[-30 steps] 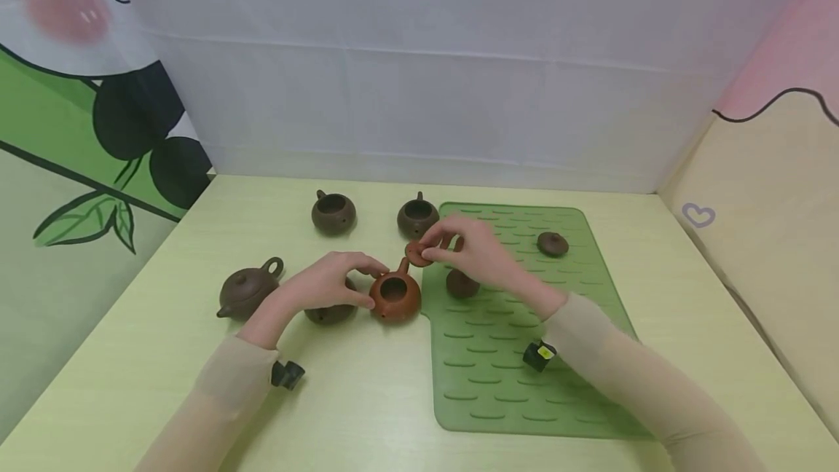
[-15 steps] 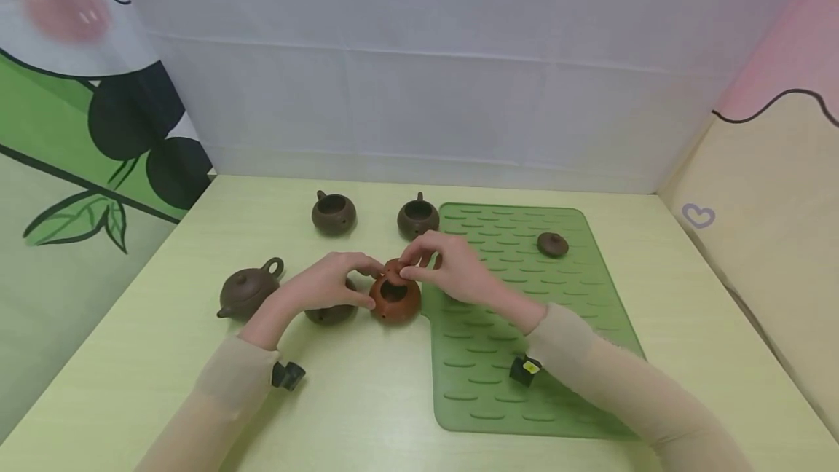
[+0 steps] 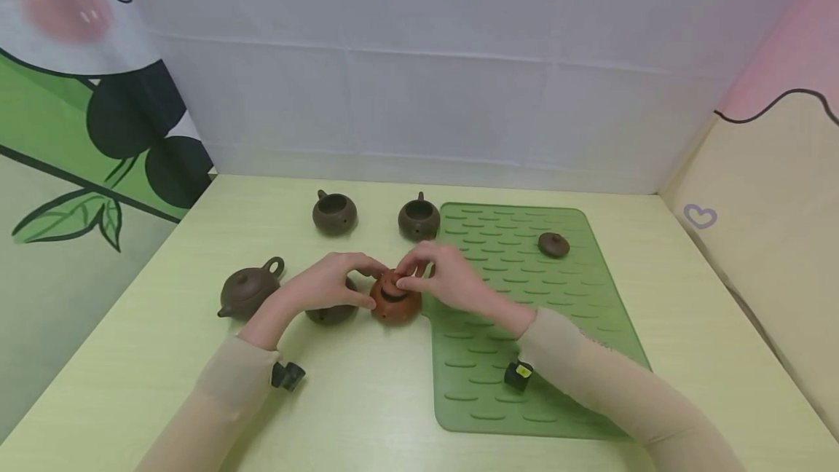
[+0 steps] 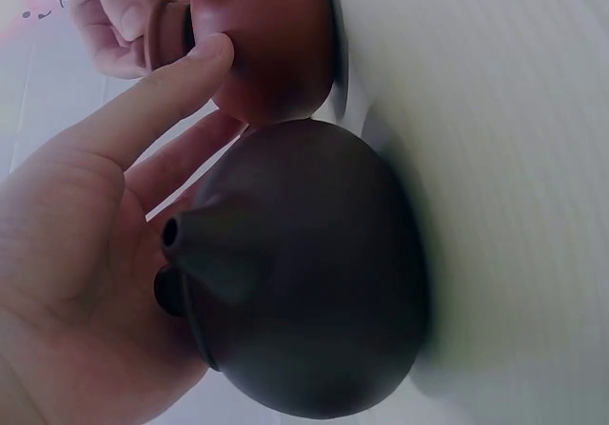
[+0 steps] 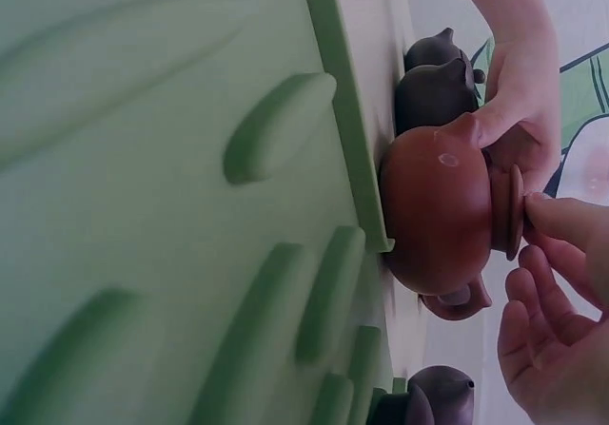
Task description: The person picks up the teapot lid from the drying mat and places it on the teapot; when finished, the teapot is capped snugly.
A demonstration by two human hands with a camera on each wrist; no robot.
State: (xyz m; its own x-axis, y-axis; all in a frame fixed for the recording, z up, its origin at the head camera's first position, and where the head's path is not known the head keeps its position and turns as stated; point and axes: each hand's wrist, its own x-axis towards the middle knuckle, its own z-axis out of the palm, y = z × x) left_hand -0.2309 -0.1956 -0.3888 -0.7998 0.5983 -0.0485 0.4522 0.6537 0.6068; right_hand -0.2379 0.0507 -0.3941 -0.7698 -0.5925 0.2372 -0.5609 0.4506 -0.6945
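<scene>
A reddish-brown teapot (image 3: 396,315) stands upright on the table beside the green mat's left edge. My left hand (image 3: 328,281) reaches over a dark brown lidded teapot (image 4: 314,273) and holds the reddish one, thumb on its near side and fingers on the far side. Between thumb and fingers, my right hand (image 3: 448,279) pinches the matching lid (image 5: 515,213). That lid sits tilted at the mouth, with a dark gap showing at its front in the head view. Much of the dark teapot is hidden under my left hand in the head view.
Two lidless dark teapots, one on the left (image 3: 334,214) and one on the right (image 3: 419,219), stand farther back. Another lidded dark teapot (image 3: 247,293) is at the left. The green mat (image 3: 498,399) carries a brown lid (image 3: 553,244) at its back right.
My right hand has brought the reddish lid left and down from beyond the handle onto the teapot's mouth. My left hand has kept its place on the teapot.
</scene>
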